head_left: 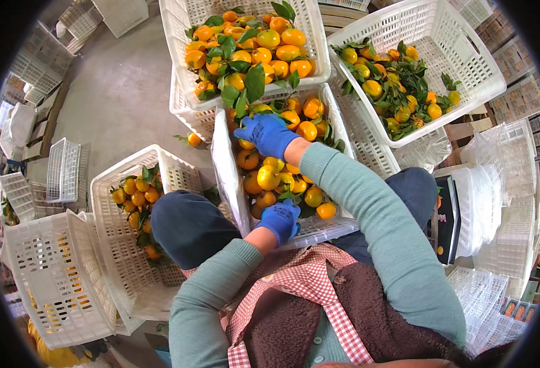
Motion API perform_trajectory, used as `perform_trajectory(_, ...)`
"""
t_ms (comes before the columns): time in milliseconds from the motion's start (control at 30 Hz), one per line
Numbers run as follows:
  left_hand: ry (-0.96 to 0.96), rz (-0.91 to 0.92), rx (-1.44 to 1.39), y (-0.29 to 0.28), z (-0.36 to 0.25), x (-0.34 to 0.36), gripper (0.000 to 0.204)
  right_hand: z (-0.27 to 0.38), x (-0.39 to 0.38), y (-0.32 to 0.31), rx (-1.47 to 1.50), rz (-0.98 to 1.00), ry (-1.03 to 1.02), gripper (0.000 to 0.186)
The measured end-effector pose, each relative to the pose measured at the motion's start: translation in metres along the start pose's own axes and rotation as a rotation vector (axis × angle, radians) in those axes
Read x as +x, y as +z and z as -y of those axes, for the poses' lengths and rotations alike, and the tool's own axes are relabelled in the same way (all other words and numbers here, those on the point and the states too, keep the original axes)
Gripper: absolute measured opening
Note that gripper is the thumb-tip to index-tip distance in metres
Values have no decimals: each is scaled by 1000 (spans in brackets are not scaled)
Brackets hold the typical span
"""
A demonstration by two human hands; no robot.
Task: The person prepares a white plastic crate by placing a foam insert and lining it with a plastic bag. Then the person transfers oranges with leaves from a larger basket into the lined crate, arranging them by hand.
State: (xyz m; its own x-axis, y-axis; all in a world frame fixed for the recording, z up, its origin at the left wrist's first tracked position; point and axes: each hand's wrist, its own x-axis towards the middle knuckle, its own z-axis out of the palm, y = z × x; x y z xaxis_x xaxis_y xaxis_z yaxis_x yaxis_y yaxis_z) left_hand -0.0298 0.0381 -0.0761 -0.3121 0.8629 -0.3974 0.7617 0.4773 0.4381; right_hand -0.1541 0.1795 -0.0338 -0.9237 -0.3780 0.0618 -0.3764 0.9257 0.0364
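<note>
White plastic crate [227,165] on the lap, full of oranges [268,177] with leaves. A dark box [446,218] at right is half hidden behind the knee. Left hand [281,220], blue glove, is curled over fruit at the near end, grip unclear. Right hand [268,134] is curled among far oranges; cannot tell what it holds.

Hidden or cut off:
- Right blue-gloved hand [268,133]: fingers buried among green leaves; grasp unclear.
- Left blue-gloved hand [282,219]: fingers curled over small orange citrus fruits [268,177]; possibly holding one.
- White slotted plastic crate, top centre [316,37]: far end cropped.
- Dark box with a printed side [446,218]: mostly hidden behind sleeve.
</note>
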Motion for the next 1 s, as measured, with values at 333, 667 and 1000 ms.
perform_trajectory(333,8,15,-71,18,12,11,28,-24,-119,-49,1572,337,255,59)
perform_trajectory(667,30,-12,-128,1,13,2,26,33,-199,7,680,544,97,49)
perform_trajectory(1000,7,25,-107,-8,8,3,21,50,-187,15,543,424,171,24)
